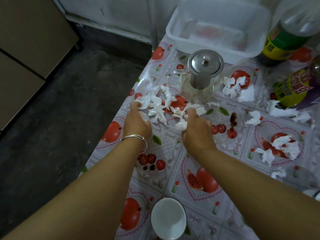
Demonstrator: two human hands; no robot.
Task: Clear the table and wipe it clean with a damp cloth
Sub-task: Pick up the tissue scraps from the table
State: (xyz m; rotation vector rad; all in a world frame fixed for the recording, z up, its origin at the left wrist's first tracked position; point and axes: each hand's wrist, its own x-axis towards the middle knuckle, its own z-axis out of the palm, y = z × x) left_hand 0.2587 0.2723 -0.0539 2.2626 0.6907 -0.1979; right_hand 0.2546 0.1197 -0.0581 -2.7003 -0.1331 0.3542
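Torn white tissue scraps (161, 105) lie in a heap near the left edge of the table (230, 172), which wears a fruit-patterned plastic cover. My left hand (136, 121), with a silver bangle on the wrist, curls its fingers round scraps at the heap's left side. My right hand (197, 127) grips a wad of tissue at the heap's right side. More tissue pieces (239, 89) lie scattered to the right, others (280, 148) farther out. A brown spill (233, 120) marks the cover right of my right hand. No cloth is in view.
A glass teapot with a steel lid (204, 66) stands just behind the heap. Behind it sits a white plastic tub (218, 30). Two bottles (287, 40) (292, 89) stand at the far right. A white bowl (168, 220) rests by the near edge. Dark floor lies left.
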